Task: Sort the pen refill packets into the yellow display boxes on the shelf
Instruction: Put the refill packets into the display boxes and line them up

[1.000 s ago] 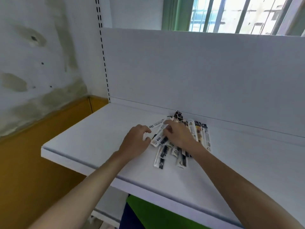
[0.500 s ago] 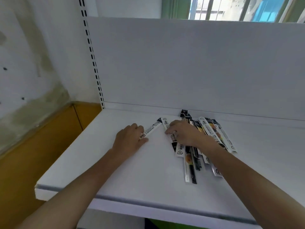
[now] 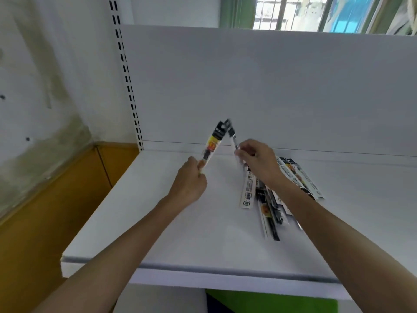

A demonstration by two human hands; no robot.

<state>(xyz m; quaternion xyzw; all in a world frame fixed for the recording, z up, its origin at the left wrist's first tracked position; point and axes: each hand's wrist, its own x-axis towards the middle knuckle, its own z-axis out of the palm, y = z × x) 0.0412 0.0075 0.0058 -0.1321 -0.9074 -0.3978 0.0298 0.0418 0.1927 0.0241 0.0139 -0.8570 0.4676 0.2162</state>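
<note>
The left hand grips a yellow-labelled packet by its lower end, and the right hand pinches a darker packet. Both stand nearly upright, tops leaning together above the shelf. The remaining packets lie beneath the right wrist. No yellow display box is in sight.

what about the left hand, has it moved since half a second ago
Yes. The left hand has lifted off the shelf, where it lay flat, and now grips a refill packet raised before the back panel.
</note>
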